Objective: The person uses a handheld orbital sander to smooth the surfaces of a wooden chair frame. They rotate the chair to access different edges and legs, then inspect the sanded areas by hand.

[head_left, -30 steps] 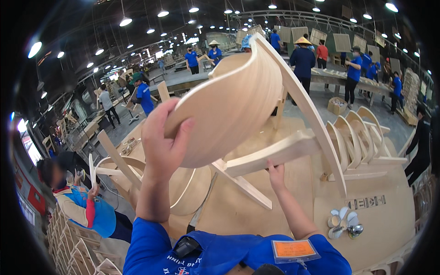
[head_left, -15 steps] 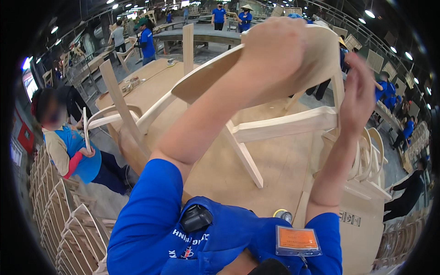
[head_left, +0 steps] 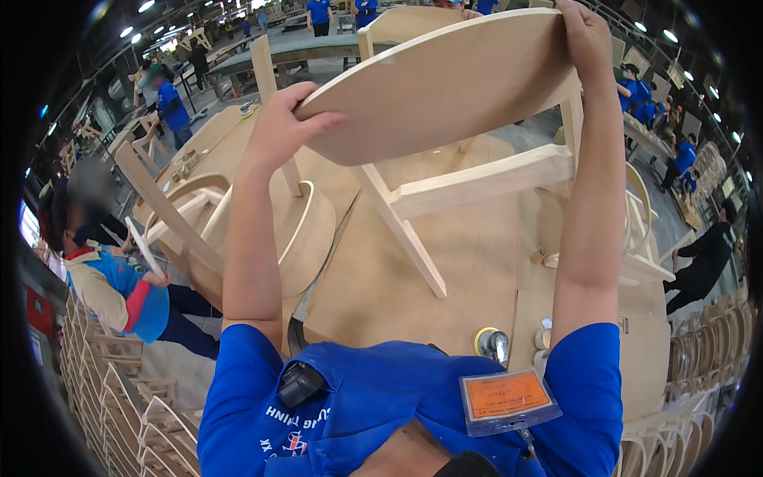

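Note:
Above the table I have a broad curved plywood panel (head_left: 445,87), part of a pale unfinished wooden chair, between both hands. My left hand (head_left: 290,131) grips its left end, with the thumb along the near face. Around the upper right corner closes my right hand (head_left: 586,44), its fingers partly hidden. Below the panel show the chair's rail (head_left: 485,183) and a slanting leg (head_left: 409,238). At the right the panel's edge meets an upright post (head_left: 571,119); the joint itself is hard to make out.
Another wooden chair (head_left: 314,234) rests on the left of the cardboard-covered table (head_left: 381,310). A round sander (head_left: 491,343) stands near my body. More chair parts (head_left: 640,215) are at the right. A co-worker (head_left: 119,278) at the left holds a wooden piece; stacked frames (head_left: 95,381) stand nearby.
My left hand has gone from the panel's top to its left end. My right hand has risen from beside the post to the upper right corner. The view has shifted.

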Demonstrator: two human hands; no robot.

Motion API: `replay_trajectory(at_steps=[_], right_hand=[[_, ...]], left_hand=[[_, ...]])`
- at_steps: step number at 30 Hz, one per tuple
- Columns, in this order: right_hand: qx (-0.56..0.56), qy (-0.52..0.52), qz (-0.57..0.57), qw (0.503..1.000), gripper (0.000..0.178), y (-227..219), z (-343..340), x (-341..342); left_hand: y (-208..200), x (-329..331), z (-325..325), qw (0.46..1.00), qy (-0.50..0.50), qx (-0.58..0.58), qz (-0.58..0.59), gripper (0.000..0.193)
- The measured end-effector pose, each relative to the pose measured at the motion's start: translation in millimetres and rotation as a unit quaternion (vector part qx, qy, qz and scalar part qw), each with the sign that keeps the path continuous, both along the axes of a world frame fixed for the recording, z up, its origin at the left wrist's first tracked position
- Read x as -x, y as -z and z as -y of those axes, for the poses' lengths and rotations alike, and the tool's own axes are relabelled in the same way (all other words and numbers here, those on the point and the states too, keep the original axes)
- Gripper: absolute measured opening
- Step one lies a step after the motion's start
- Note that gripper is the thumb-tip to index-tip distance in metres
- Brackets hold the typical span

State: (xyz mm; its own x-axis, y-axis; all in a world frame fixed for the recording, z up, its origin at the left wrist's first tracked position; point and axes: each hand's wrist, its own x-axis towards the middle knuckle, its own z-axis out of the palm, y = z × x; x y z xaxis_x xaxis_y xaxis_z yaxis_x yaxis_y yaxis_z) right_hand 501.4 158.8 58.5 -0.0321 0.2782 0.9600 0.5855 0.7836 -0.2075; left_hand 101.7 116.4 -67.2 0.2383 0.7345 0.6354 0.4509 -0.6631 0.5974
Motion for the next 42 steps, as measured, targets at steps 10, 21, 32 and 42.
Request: replay_trajectory(at_steps=[10, 21, 32, 42], right_hand=[[0.078, -0.044, -0.12, 0.989, 0.031, -1, -13, -47], [0.052, -0.158, -0.075, 0.983, 0.032, 12, 37, -66], [-0.023, -0.219, -0.084, 0.972, 0.033, 20, 89, -77], [-0.103, -0.206, -0.204, 0.951, 0.032, 57, 125, -73]], left_hand=[[83, 23, -27, 0.953, 0.142, 0.044, 0.265, 0.027], [63, -2, 62, 0.991, 0.084, -0.099, 0.031, 0.033], [65, -19, 109, 0.968, 0.103, -0.226, -0.04, 0.051], [46, -23, 59, 0.893, 0.033, -0.434, 0.116, 0.05]])
